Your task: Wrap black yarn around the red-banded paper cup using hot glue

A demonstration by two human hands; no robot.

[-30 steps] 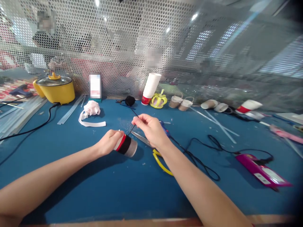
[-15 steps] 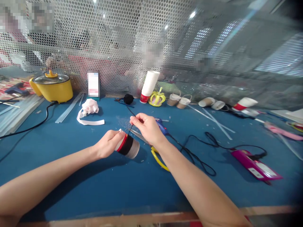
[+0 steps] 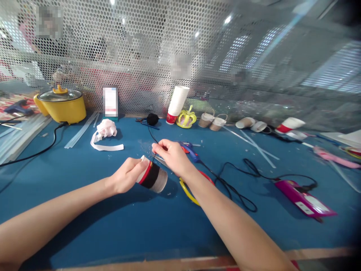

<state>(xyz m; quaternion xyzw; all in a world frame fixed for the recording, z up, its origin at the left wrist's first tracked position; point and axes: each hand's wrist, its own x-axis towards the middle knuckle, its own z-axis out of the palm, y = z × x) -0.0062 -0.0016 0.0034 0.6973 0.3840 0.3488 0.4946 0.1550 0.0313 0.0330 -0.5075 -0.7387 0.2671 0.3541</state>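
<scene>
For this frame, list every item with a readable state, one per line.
left hand: gripping the paper cup.
paper cup: on its side, partly wrapped in black.
right hand: pinching the black string.
black string: taut.
yellow pot: lidded, corded.
cup stack: inverted, leaning.

bare mat nearer than the hands; scissors and cord crowd their right side.

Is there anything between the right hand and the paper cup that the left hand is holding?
Nothing visible. The right hand sits just behind the paper cup, its fingers pinching the black string that runs down to the cup's rim. The left hand grips the cup's open end. Scissors lie under the right wrist, not between.
</scene>
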